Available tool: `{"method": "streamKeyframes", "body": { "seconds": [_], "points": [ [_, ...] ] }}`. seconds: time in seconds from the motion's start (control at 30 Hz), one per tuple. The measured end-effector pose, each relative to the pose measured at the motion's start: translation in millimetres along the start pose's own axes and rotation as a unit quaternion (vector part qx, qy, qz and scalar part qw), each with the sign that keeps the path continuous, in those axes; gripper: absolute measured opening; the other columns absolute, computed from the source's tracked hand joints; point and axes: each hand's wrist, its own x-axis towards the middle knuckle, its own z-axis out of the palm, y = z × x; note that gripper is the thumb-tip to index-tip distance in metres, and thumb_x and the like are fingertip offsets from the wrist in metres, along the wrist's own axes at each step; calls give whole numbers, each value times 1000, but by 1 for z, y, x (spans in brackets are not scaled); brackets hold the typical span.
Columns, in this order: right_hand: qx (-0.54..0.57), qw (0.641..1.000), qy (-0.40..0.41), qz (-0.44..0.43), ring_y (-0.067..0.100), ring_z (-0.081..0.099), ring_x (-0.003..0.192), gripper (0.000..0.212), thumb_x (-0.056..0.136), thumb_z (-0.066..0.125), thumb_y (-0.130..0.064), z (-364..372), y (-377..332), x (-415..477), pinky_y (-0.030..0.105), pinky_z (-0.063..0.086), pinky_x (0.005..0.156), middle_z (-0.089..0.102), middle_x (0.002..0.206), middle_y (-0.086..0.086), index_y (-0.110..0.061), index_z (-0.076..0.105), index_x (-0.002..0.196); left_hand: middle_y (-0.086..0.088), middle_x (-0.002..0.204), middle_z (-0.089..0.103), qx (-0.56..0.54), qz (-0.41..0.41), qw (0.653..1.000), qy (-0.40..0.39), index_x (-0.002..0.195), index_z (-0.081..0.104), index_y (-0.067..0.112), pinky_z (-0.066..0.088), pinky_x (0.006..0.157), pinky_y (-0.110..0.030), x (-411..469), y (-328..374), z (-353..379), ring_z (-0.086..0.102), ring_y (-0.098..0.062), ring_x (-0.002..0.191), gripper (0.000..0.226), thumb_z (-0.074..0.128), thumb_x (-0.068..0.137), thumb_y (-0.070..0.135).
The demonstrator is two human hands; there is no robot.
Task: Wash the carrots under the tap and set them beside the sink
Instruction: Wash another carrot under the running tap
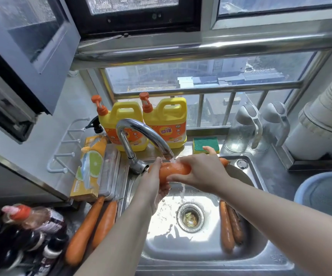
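Under curved chrome tap (141,132), gripping thick orange carrot (174,169) with left hand (155,184) beneath, right hand (200,172) over. Held level, likely for rinsing.

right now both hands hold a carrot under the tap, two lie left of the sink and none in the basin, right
Wrong on the basin: the head view shows two carrots along its right wall. Left hand and right hand hold a carrot under the tap; two more lie left of the sink.
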Motion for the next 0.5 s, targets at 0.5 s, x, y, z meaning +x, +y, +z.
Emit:
{"method": "streamKeyframes", "body": {
  "seconds": [0.5],
  "points": [
    [191,965,-178,23,10,61,73,38,79,75,-58,-7,15,14,37,48,79,67,76,-12,-31,74,106,-14,87,65,7,-14,1000,5,117,59,7,49,49,-23,3,-1,-1,54,-13,50,46,59,97,49]
  ]
}}
